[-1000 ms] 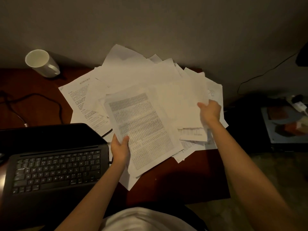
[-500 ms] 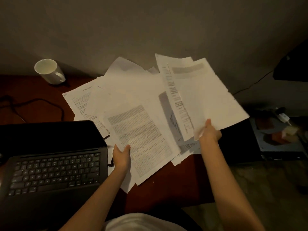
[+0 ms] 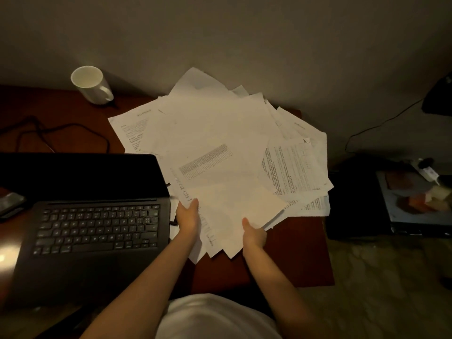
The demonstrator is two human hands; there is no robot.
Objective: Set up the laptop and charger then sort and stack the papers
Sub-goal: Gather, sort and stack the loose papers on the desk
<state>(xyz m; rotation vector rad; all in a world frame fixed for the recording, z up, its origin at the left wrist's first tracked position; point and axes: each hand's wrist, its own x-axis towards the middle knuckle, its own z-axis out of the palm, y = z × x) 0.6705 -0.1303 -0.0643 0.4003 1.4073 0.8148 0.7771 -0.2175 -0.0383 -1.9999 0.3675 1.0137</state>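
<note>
A loose heap of white printed papers covers the right half of the dark red desk. My left hand grips the near left edge of a small bundle of sheets, thumb on top. My right hand holds the same bundle at its near right edge, thumb on top and fingers hidden under the paper. The open black laptop sits at the left, screen dark. A black cable curls on the desk behind it.
A white mug stands at the back left against the wall. A dark object lies at the desk's left edge. Right of the desk are a low black unit, a tray of small items and a wall cable.
My right hand brought the lifted sheets down from the right and laid them over the table-printed sheet my left hand holds. Both hands now hold one bundle near the front edge.
</note>
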